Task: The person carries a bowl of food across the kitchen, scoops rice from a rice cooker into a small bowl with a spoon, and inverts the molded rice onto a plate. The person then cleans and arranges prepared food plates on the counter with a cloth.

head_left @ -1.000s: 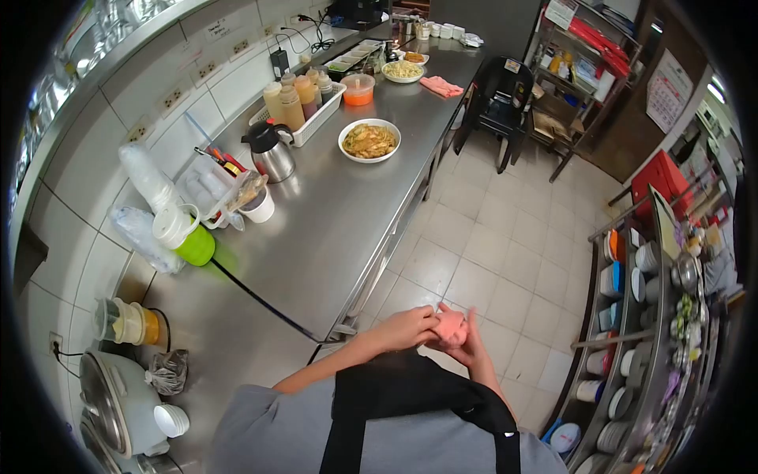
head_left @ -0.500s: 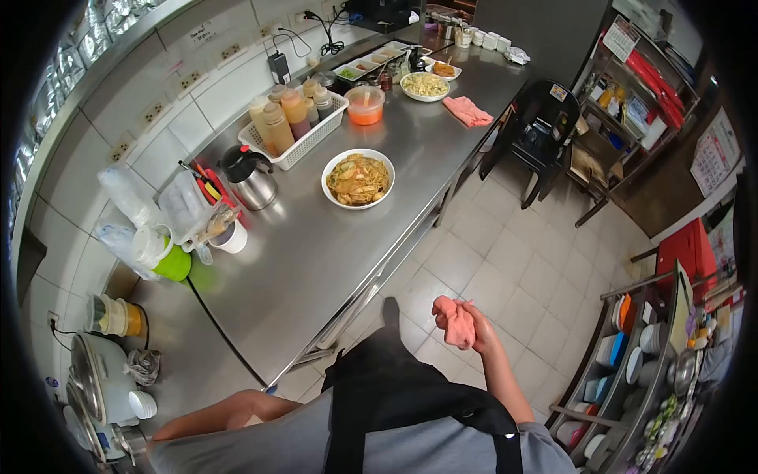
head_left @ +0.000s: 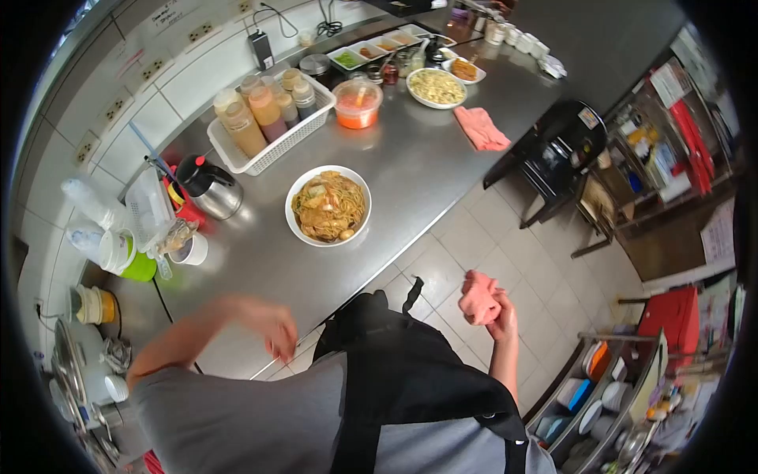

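Observation:
My right hand (head_left: 504, 320) is closed around a bunched pink cloth (head_left: 478, 299), held out over the floor to the right of my body. My left hand (head_left: 271, 322) hangs above the front edge of the steel counter (head_left: 245, 284), with nothing visible in it. Motion smears its fingers, so their pose is unclear. Beyond it on the counter stands a white bowl of noodles (head_left: 328, 205), the thing nearest to that hand. Farther along, another pink cloth (head_left: 482, 129) lies flat near the counter's edge.
A white basket of sauce bottles (head_left: 272, 142), a tub of orange sauce (head_left: 357, 104) and a steel thermal jug (head_left: 208, 186) stand toward the wall. Past them is a bowl of pale shredded food (head_left: 437, 88). A black chair (head_left: 547, 154) and a dish rack (head_left: 600, 387) are to the right.
My left arm has risen from beside my body to the counter edge. My right hand has moved slightly right and up, still holding the cloth. The view has shifted closer to the counter.

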Available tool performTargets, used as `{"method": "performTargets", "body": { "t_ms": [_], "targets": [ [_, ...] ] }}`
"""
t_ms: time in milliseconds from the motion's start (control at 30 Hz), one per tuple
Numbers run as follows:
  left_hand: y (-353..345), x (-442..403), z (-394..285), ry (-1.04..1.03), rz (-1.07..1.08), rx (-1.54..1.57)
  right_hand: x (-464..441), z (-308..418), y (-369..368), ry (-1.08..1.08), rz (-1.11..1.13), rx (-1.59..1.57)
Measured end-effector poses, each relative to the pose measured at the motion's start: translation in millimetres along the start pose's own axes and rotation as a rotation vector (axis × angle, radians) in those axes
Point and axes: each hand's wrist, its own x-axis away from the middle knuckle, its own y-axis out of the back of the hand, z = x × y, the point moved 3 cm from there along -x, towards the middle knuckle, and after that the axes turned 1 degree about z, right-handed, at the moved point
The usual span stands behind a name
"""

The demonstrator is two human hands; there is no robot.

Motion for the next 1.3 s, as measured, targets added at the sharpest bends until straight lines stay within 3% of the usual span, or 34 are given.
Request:
{"method": "performTargets", "body": {
  "t_ms": [67, 133, 167, 233, 267, 333, 367, 433, 467, 533, 567, 633, 700, 767, 867, 933, 967, 1033, 1067, 1133, 1267, 1300],
  "targets": [
    [67, 3, 19, -0.104, -0.352, -0.016, -5, 29, -30, -0.034, 0.087, -0.105],
    [97, 16, -2, 0.158, -1.006, -0.339, -40, 40, -26, -0.013, 0.105, -0.025],
    [104, 13, 4, 0.170, -1.020, -0.315, -56, 46, -26, 0.020, 0.104, 0.047],
    [127, 3, 31, 0.298, -1.663, -0.408, -79, 72, -76, 0.041, 0.201, 0.163],
    [138, -20, 51, 0.320, -1.662, -0.371, -96, 81, -91, 0.113, 0.247, 0.277],
    [149, -46, 78, 0.053, -2.054, -0.153, -129, 100, -137, 0.220, 0.372, 0.535],
    [147, -48, 64, 0.090, -2.070, -0.115, -145, 109, -165, 0.259, 0.450, 0.673],
    [147, -58, 21, 0.007, -1.816, 0.417, -189, 109, -198, 0.229, 0.640, 0.975],
    [149, -67, 21, 0.017, -1.849, 0.446, -209, 108, -212, 0.229, 0.722, 1.075],
    [162, -84, 31, 0.316, -2.040, 0.165, -232, 95, -249, 0.922, 0.842, 1.953],
    [163, -85, 29, 0.339, -2.066, 0.195, -244, 83, -261, 0.944, 0.886, 1.943],
    [165, -93, 21, 0.249, -2.070, 0.168, -277, 52, -267, 0.831, 0.682, 1.862],
    [164, -106, 9, 0.196, -2.115, 0.224, -332, 27, -250, 0.927, 0.773, 1.750],
    [162, -111, -22, 0.173, -2.047, 0.394, -365, 36, -258, 0.614, 0.837, 1.622],
    [155, -128, -45, 0.141, -2.043, 0.501, -366, 74, -286, 0.538, 0.716, 1.412],
    [157, -141, -48, 0.046, -2.077, 0.572, -349, 93, -315, 1.202, 0.763, 1.334],
    [156, -144, -51, 0.048, -2.077, 0.582, -349, 88, -321, 1.200, 0.771, 1.338],
    [156, -143, -55, -0.031, -2.043, 0.701, -341, 61, -335, 1.094, 1.083, 1.542],
    [155, -142, -56, -0.033, -2.045, 0.711, -344, 51, -341, 1.095, 1.092, 1.545],
    [154, -141, -56, -0.104, -2.015, 0.762, -354, 26, -351, 0.466, 1.198, 1.316],
    [154, -141, -53, -0.158, -1.982, 0.806, -340, 5, -394, 0.542, 1.277, 1.309],
    [154, -142, -51, -0.173, -1.983, 0.827, -336, -7, -402, 0.578, 1.406, 1.271]
  ]
}}
